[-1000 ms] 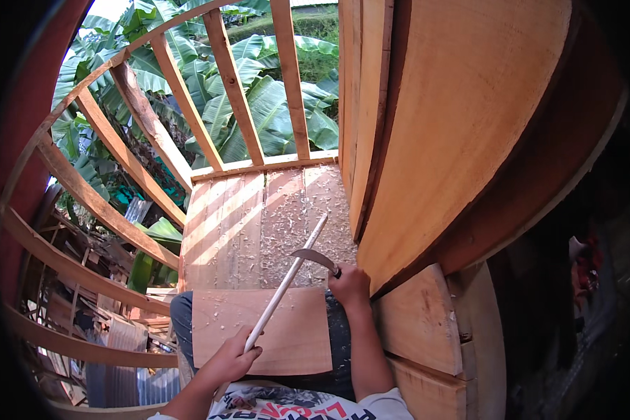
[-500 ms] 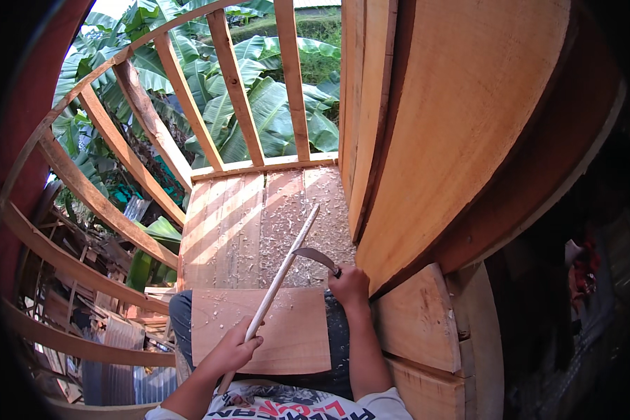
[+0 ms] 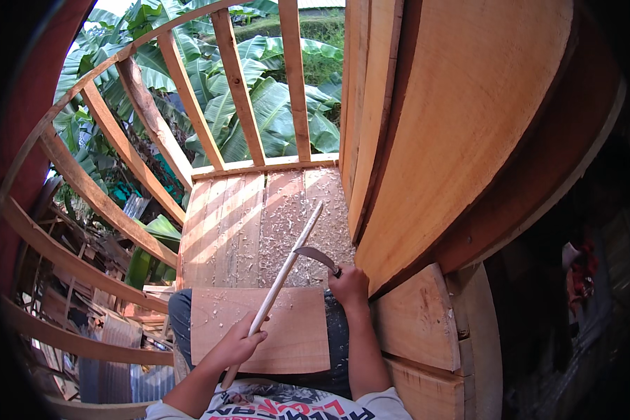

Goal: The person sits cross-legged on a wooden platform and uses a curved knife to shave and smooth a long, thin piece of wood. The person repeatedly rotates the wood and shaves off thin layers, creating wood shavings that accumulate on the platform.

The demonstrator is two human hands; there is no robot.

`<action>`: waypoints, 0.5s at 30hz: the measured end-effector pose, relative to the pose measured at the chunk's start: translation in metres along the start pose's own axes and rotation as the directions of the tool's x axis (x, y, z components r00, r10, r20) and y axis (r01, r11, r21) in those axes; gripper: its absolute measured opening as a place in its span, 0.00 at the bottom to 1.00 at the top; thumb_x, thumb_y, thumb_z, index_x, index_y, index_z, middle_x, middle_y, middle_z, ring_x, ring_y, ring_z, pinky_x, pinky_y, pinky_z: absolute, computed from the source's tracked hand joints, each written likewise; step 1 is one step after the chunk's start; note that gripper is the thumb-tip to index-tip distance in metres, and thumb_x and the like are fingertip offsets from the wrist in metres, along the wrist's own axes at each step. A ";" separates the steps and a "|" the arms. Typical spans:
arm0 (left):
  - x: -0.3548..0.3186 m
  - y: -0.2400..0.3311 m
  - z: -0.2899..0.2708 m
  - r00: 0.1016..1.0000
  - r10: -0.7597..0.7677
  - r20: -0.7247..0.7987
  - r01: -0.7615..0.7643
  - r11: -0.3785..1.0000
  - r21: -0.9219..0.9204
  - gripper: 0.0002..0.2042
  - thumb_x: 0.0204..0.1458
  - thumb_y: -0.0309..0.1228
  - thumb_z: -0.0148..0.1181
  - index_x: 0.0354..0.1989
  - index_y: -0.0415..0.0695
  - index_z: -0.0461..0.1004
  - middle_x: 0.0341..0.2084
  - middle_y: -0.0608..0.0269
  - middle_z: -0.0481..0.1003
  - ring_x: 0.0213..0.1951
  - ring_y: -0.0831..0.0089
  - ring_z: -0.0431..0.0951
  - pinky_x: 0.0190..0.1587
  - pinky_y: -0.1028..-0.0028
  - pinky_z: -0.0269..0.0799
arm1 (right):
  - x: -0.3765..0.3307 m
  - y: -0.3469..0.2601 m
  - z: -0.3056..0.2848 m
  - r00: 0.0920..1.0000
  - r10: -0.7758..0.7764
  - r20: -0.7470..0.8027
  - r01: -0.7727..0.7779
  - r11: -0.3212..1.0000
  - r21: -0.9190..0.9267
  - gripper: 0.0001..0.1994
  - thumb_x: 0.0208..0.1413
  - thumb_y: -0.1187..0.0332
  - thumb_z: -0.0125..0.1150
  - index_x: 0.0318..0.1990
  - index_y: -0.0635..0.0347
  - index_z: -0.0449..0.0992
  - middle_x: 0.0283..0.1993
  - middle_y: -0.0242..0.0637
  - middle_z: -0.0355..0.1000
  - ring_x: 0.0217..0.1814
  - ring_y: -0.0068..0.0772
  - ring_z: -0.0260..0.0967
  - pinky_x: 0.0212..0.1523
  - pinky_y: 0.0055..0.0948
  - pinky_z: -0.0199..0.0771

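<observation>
My left hand (image 3: 240, 343) is closed around the lower part of a long, pale wooden stick (image 3: 281, 279), which slants up and to the right away from my body. In my right hand (image 3: 348, 285) is the handle of a curved, sickle-like knife (image 3: 318, 256). The blade's tip end meets the stick above its middle. Beneath the stick, a flat wooden board (image 3: 210, 318) lies across my lap, with a few shavings on it. Whether the blade is biting into the wood is too small to tell.
Wood shavings (image 3: 287, 224) are strewn over the plank floor (image 3: 213, 245) ahead. A slatted wooden railing (image 3: 238, 91) curves along the front and left. Close on the right rises a wooden plank wall (image 3: 462, 119), with cut timber blocks (image 3: 413, 322) below it.
The stick has shifted very slightly, its far tip a little up and to the right. Both hands keep their holds, and the blade stays against the stick.
</observation>
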State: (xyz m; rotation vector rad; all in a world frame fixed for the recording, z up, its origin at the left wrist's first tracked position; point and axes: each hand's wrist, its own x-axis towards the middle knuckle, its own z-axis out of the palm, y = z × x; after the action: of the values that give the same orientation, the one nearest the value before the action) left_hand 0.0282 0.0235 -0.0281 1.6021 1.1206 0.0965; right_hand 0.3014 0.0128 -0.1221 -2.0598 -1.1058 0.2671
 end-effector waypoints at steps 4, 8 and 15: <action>0.000 0.005 0.001 1.000 -0.022 0.018 0.023 0.999 -0.040 0.18 0.53 0.27 0.55 0.53 0.37 0.64 0.38 0.52 0.73 0.40 0.69 0.74 0.43 0.70 0.69 | 0.000 0.003 0.003 1.000 -0.018 -0.016 0.018 1.000 -0.005 0.11 0.45 0.61 0.64 0.23 0.60 0.75 0.23 0.49 0.72 0.30 0.55 0.72 0.30 0.47 0.72; 0.004 0.001 0.003 0.999 -0.038 0.037 0.040 0.998 -0.046 0.18 0.54 0.27 0.55 0.53 0.38 0.64 0.36 0.55 0.72 0.36 0.71 0.73 0.38 0.71 0.69 | 0.001 0.006 0.004 1.000 -0.010 -0.018 0.010 1.000 -0.008 0.11 0.44 0.61 0.64 0.22 0.61 0.75 0.23 0.48 0.72 0.30 0.55 0.72 0.31 0.47 0.72; 0.008 -0.011 0.001 0.999 0.034 0.010 -0.034 0.999 -0.028 0.18 0.53 0.27 0.56 0.52 0.39 0.65 0.33 0.59 0.71 0.29 0.77 0.69 0.30 0.74 0.66 | 0.000 0.004 0.005 1.000 -0.021 -0.015 0.021 1.000 -0.011 0.12 0.44 0.61 0.64 0.22 0.61 0.75 0.23 0.48 0.72 0.30 0.55 0.72 0.31 0.47 0.71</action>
State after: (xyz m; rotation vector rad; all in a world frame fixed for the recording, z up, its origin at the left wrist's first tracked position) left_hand 0.0268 0.0270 -0.0407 1.5950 1.0797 0.1251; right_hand 0.3014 0.0141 -0.1283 -2.0550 -1.1212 0.2355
